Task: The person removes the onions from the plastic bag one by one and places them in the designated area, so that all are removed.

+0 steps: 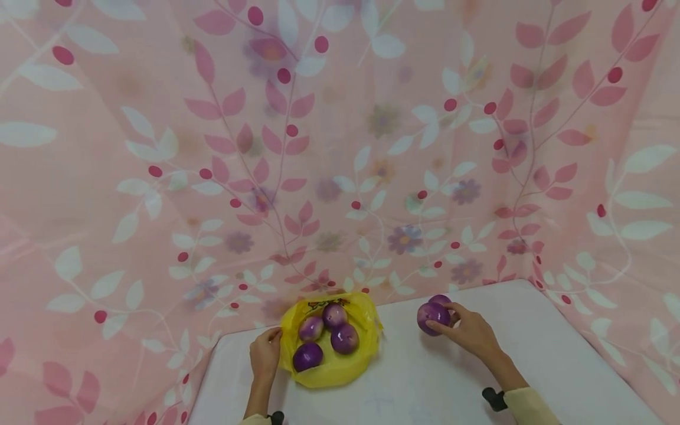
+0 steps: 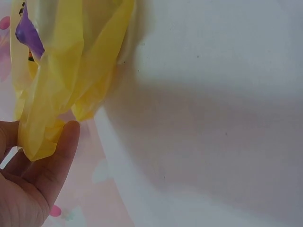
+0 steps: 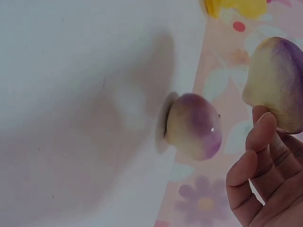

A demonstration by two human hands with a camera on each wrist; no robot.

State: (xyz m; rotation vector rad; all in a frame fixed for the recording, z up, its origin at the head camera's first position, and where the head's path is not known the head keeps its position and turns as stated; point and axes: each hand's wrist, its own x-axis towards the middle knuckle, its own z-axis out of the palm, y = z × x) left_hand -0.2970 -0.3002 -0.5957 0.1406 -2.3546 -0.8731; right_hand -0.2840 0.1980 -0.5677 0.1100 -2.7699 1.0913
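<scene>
A thin yellow plastic bag (image 1: pixel 340 375) lies spread with its mouth wide on the white table, and several glossy purple round fruits (image 1: pixel 345 339) are inside it. My left hand (image 1: pixel 265 353) pinches the bag's left edge between thumb and fingers; the left wrist view shows the gathered film (image 2: pixel 40 137) there. Off to the bag's right, my right hand (image 1: pixel 473 333) holds a round purple-and-cream fruit (image 3: pixel 274 85) by the fingers and thumb, above the table. Just behind it another such fruit (image 3: pixel 195 126) sits on the table. Their exact kind is unclear.
The white table (image 1: pixel 404 378) ends at a back edge against a pink leaf-patterned curtain (image 1: pixel 340 177), which also hangs at both sides. Dark straps (image 1: pixel 495 399) show at the wrists near the pale sleeves (image 1: pixel 531 407).
</scene>
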